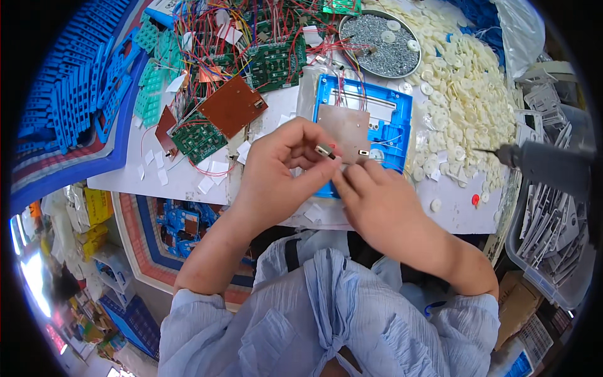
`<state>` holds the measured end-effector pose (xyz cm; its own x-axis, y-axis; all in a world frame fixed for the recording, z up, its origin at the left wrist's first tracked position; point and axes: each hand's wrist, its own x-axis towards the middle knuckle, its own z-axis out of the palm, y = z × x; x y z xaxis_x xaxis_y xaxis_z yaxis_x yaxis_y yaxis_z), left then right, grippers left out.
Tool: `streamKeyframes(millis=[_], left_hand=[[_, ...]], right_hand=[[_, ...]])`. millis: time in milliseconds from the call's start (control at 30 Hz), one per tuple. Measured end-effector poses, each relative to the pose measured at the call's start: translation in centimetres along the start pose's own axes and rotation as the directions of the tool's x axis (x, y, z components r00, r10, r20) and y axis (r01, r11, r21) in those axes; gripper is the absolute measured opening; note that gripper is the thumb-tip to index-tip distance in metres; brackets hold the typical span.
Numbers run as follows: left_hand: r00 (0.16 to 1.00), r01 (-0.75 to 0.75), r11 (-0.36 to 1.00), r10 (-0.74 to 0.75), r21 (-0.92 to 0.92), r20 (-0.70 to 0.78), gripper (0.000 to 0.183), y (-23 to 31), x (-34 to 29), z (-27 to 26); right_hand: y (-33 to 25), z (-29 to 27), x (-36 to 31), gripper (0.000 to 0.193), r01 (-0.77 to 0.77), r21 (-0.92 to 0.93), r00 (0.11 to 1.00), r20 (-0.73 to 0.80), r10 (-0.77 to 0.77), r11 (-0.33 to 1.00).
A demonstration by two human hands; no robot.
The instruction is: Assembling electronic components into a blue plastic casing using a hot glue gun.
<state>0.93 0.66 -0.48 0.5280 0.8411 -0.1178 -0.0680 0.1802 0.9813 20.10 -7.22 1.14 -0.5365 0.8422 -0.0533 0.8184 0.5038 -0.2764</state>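
Note:
My left hand (pixel 279 169) pinches a small silver metal part (pixel 324 151) with a dark end between thumb and fingers. My right hand (pixel 383 195) is close beside it, fingertips pressed together near the left thumb; whatever they hold, if anything, is hidden. Under both hands lies an open blue plastic casing (pixel 401 113). A brown circuit board (pixel 344 125) rests over the casing, with thin red wires running up from it and a small metal connector (pixel 363 152) at its lower right corner.
Wired green circuit boards (pixel 276 63) heap at the back left, near another brown board (pixel 233 107). A round tin of screws (pixel 383 47) stands behind the casing. Pale plastic discs (pixel 452 113) pile to the right, beside an electric screwdriver (pixel 546 160). Blue plastic parts (pixel 69 94) fill a left-hand bin.

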Motion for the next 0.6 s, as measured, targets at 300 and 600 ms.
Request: streamKeyframes(millis=[300,600], left_hand=[[0.975,-0.208,0.832,0.137,0.514,0.174,0.006,0.8,-0.1,0.9],[0.798,-0.596,0.491,0.277,0.635,0.535,0.015,-0.3,0.9,2.8]], right_hand=[[0.4,-0.9,-2.4,0.053,-0.027,0.168,0.978,-0.198,0.061,0.985],[1.4,-0.1,-6.0,0.048,-0.172,0.487,0.891,-0.294,0.347,0.856]])
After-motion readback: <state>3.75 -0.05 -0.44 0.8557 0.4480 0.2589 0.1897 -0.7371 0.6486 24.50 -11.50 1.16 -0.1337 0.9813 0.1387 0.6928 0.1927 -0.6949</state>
